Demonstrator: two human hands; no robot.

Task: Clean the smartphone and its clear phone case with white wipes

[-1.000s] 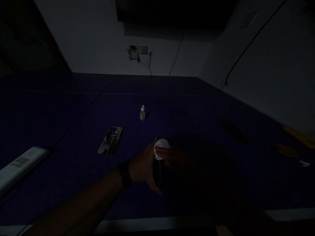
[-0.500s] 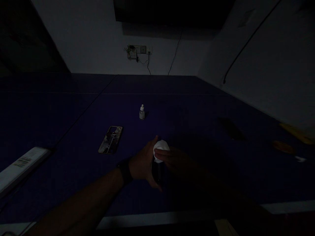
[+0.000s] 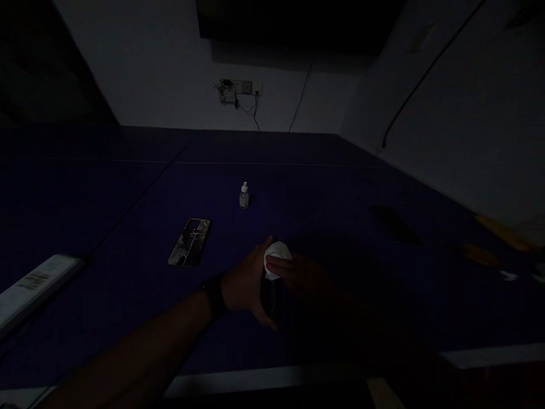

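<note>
In the dim head view, my left hand (image 3: 247,281), with a dark band at the wrist, grips a dark flat phone (image 3: 268,298) by its edges. The phone is tilted and partly covered. My right hand (image 3: 298,275) presses a crumpled white tissue or cloth (image 3: 277,251) against the phone's upper part, its fingers lying over the white material. Much of this hand is lost in shadow. Beyond the hands, a small dropper bottle (image 3: 244,196) stands upright. A phone case (image 3: 189,243) with a dark and pale pattern lies to the left.
A white power strip (image 3: 38,289) lies at the left on the dark blue tabletop (image 3: 140,244). Toward the right are a dark flat object (image 3: 395,224), an orange item (image 3: 481,255) and a yellow item (image 3: 506,233). Wall sockets (image 3: 240,88) with cables are at the back.
The view has shifted slightly, moving the tabletop things a little left in the picture. Both hands keep their hold; the white material has barely moved on the phone.
</note>
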